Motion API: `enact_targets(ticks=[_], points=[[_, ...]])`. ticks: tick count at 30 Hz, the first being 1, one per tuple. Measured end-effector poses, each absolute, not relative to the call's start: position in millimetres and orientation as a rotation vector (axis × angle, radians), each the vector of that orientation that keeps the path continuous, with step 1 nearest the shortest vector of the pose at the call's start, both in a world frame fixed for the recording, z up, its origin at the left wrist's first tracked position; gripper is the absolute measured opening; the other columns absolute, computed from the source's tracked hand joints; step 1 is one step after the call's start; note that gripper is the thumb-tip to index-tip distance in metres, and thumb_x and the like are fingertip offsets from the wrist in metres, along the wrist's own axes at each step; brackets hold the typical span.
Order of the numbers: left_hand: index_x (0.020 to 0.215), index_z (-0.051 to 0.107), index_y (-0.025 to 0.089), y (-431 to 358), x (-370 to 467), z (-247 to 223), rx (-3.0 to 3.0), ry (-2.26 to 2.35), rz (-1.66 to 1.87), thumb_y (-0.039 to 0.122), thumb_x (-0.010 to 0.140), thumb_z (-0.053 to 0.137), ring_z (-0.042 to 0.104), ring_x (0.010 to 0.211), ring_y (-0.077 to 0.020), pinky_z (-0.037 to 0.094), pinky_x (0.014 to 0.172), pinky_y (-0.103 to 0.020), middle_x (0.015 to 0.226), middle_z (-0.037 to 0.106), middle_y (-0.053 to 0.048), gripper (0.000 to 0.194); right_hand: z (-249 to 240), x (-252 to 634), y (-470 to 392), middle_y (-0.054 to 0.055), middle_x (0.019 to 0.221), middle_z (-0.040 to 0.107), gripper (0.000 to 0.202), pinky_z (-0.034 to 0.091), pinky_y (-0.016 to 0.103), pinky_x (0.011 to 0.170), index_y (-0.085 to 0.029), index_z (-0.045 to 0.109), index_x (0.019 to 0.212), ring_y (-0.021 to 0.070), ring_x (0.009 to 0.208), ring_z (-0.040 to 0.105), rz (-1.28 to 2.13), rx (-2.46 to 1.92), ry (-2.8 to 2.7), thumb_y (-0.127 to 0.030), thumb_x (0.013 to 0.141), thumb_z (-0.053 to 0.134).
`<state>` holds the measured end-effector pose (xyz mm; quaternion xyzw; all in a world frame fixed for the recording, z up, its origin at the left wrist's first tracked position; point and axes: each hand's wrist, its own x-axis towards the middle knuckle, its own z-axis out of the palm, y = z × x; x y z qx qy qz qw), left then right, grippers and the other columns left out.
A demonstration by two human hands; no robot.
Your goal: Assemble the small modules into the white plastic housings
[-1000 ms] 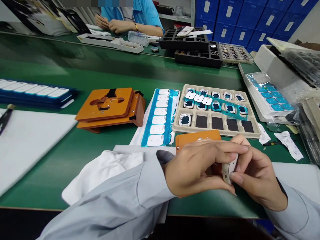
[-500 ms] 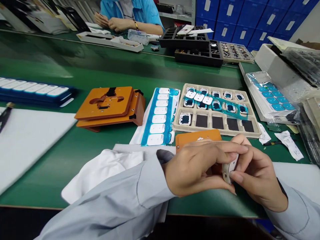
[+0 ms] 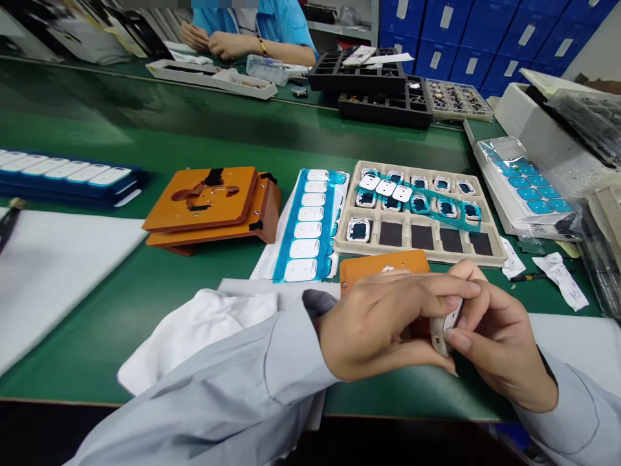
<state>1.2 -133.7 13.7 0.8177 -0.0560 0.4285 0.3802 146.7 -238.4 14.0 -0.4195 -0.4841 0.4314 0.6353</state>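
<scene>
Left hand (image 3: pixel 373 327) and right hand (image 3: pixel 507 346) are holding small white case (image 3: pixel 445 329) between bent fingers (image 3: pixel 439 283) — gap only case-wide. Case is standing nearly on edge above surface (image 3: pixel 388 398), near right. Smooth-looking shell could be slipping if pinch loosens; bare fingertips could be smudging it. Left hand could be nudging orange block (image 3: pixel 366 269) just beyond — partly hidden.

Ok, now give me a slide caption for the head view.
Left grip and right grip on one white part, with an orange block and beige tray beyond.
</scene>
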Motion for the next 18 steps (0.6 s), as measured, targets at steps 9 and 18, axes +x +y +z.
enact_targets(ticks=[9, 18], points=[[0.107, 0.053, 0.017, -134.0, 1.6, 12.9, 2.103, -0.118, 1.095, 0.022, 0.074, 0.082, 0.071, 0.099, -0.0195, 0.057, 0.080, -0.028, 0.117, 0.071, -0.018, 0.044, 12.6, 145.9, -239.2, -0.001, 0.089, 0.047, 0.023, 0.049, 0.021, 0.064, -0.018, 0.057, 0.068, 0.0097, 0.075, 0.055, 0.986, -0.943, -1.109, -0.017, 0.084, 0.074], [0.112, 0.054, 0.017, -134.2, 1.2, 15.0, 2.050, -0.131, 1.052, 0.019, 0.071, 0.084, 0.071, 0.103, -0.0203, 0.059, 0.083, -0.028, 0.123, 0.068, -0.018, 0.052, 11.7, 148.5, -239.2, 0.001, 0.091, 0.049, 0.021, 0.052, 0.026, 0.067, -0.019, 0.057, 0.072, 0.0130, 0.077, 0.056, 1.016, -0.923, -1.098, -0.025, 0.088, 0.070]])
